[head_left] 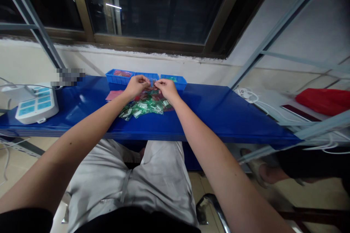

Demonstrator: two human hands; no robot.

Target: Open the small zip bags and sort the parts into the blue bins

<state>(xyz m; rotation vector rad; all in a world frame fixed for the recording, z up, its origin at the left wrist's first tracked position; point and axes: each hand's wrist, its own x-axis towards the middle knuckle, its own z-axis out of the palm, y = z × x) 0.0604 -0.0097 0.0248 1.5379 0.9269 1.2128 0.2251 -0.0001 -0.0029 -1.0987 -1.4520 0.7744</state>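
My left hand (138,86) and my right hand (167,88) are close together above the far part of the blue table. Both have fingers pinched on a small see-through plastic bag (153,83) stretched between them; its contents are too blurred to tell. Below the hands lies a loose pile of green plastic packets (147,106) with pale pieces in them, with some red among them. Pink packets (113,95) lie flat just left of the pile, near my left wrist.
Behind my hands stand a left blue bin (116,79) with pink packets, a middle blue bin (147,75), and a right blue bin (181,83) with something green. A white power strip (38,111) sits left. Right are a red bag (322,99), cables and another person's leg (273,173).
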